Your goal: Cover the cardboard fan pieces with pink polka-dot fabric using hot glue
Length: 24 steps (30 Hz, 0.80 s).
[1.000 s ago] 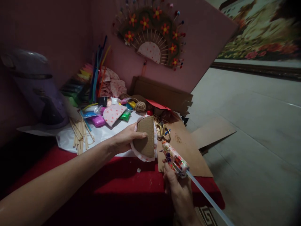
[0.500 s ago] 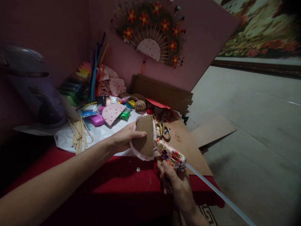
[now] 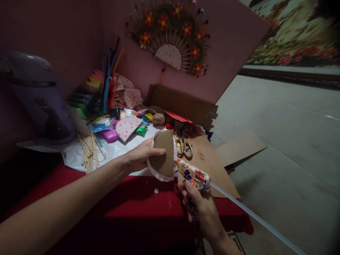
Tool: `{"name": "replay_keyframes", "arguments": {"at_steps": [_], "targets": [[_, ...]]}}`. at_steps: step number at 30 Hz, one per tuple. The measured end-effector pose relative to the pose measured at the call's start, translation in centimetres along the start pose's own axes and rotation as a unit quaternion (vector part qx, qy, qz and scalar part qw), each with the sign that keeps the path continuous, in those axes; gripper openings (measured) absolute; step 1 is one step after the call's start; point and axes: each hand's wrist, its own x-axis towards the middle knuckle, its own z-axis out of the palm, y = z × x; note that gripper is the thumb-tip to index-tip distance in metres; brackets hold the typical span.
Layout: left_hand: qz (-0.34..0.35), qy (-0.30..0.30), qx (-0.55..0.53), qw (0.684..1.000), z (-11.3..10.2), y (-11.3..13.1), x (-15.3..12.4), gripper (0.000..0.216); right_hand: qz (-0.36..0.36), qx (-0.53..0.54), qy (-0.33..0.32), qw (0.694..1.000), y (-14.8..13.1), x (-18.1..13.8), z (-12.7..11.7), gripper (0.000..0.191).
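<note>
My left hand [image 3: 145, 154] grips a half-round cardboard piece [image 3: 164, 161], thumb flat on its brown face. Pink dotted fabric [image 3: 159, 176] edges the piece along its curve and straight side. In my right hand [image 3: 198, 200] is a flower-patterned glue gun [image 3: 193, 175], its nozzle close to the straight edge of the cardboard; whether it touches I cannot tell. A long pale glue stick [image 3: 255, 214] sticks out of the gun's back. Gold-handled scissors [image 3: 184, 148] lie just behind the nozzle. A second fabric-covered half-round [image 3: 127, 128] rests farther back.
Wooden sticks [image 3: 90, 152] lie on white sheeting [image 3: 114, 156] at left. Several bright clay packets [image 3: 110, 135], a twine ball [image 3: 158, 119] and pipe cleaners [image 3: 106, 85] stand behind. Brown board [image 3: 212, 170] covers the table's right side. A decorated fan [image 3: 170, 39] hangs on the wall.
The glue gun has shifted very slightly, and the far end of its glue stick has swung toward the right. My left hand and the cardboard piece stay almost in place.
</note>
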Motion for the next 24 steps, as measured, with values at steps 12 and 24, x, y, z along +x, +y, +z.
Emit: {"name": "replay_keyframes", "arguments": {"at_steps": [12,24], "targets": [[0.000,-0.012,0.005,1.000,-0.10,-0.09,0.01,0.052,0.004,-0.053,-0.004,0.999,-0.04,0.11,0.04,0.048],[0.012,-0.040,0.009,0.999,-0.54,-0.38,0.11,0.051,-0.013,-0.049,-0.007,0.999,-0.65,0.40,0.27,0.046]]}}
